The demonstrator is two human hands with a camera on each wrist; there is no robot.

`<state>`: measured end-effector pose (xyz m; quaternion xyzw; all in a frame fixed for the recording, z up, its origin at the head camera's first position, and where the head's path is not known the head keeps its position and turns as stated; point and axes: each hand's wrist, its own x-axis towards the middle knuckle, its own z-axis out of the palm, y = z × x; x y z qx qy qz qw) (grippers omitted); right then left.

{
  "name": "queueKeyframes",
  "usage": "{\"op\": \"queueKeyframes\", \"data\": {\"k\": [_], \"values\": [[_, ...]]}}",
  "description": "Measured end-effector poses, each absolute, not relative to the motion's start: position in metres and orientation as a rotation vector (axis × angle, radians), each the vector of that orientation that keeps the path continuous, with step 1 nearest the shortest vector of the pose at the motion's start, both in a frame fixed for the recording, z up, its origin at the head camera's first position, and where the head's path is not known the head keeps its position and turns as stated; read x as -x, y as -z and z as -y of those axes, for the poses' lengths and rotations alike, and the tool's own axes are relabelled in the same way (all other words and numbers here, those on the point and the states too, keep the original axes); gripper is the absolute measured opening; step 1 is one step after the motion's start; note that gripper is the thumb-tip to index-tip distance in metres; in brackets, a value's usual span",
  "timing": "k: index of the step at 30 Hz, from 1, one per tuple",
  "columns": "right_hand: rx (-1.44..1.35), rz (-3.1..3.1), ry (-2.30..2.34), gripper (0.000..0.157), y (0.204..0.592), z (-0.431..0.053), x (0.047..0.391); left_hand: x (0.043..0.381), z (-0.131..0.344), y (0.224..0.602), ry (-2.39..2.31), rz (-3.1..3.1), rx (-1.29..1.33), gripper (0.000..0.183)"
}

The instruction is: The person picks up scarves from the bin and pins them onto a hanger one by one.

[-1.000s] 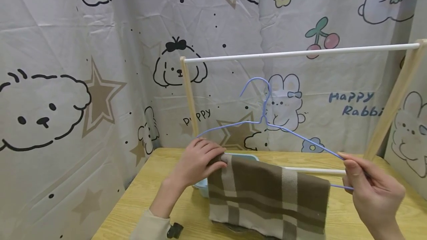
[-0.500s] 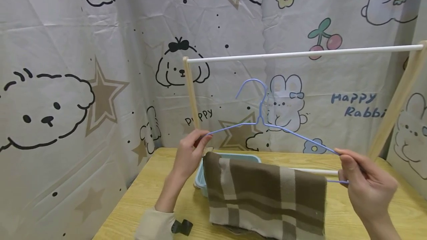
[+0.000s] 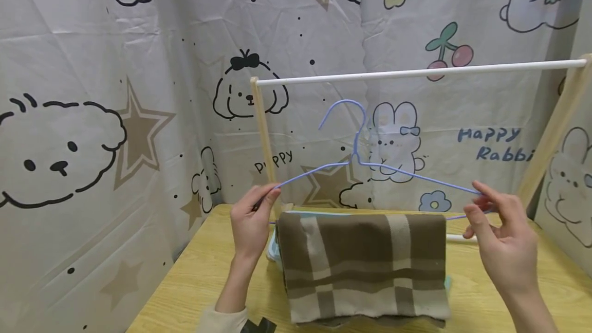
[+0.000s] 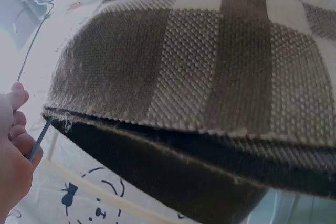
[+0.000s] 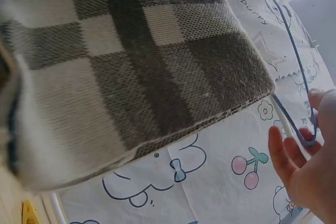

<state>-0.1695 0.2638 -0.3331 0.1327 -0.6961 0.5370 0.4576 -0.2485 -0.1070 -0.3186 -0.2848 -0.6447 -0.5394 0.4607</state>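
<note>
A blue wire clothes hanger (image 3: 355,155) is raised over the table, hook upward. Draped over its lower bar hangs a folded brown-and-cream plaid cloth (image 3: 361,266), its two layers parted in the left wrist view. My left hand (image 3: 253,220) pinches the hanger's left shoulder between thumb and fingers. At the opposite end my right hand (image 3: 506,243) has its index finger along the right shoulder, thumb apart from it. In the right wrist view, the hanger's bent corner lies loosely among that hand's relaxed fingers. Neither hand touches the cloth.
Behind the hanger stands a wooden rack with a white top rail (image 3: 416,73). A light blue basket (image 3: 274,251) is mostly hidden behind the cloth on the wooden table (image 3: 185,281). Printed curtains (image 3: 152,55) enclose the back and sides.
My left hand has left the cloth's top corner and moved to the hanger's left shoulder. The right end has risen, levelling the cloth, and my right hand's fingers have loosened.
</note>
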Motion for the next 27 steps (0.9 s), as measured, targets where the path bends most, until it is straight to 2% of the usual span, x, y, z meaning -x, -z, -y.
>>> {"op": "queueKeyframes", "data": {"k": [2,5,14,27], "values": [[-0.213,1.793,-1.312,0.055,0.334,-0.263,0.168,0.246,0.11,0.319,1.345,1.572,0.652,0.012],[-0.116,1.915,-1.253,0.059,0.339,-0.266,0.17,0.242,0.113,0.32,1.368,1.551,0.581,0.01],[-0.204,2.254,-1.005,0.036,0.369,-0.281,0.185,0.236,0.113,0.321,1.392,1.494,0.516,0.011],[-0.276,2.533,-0.862,0.031,0.394,-0.301,0.201,0.233,0.113,0.318,1.402,1.505,0.452,0.01]]}}
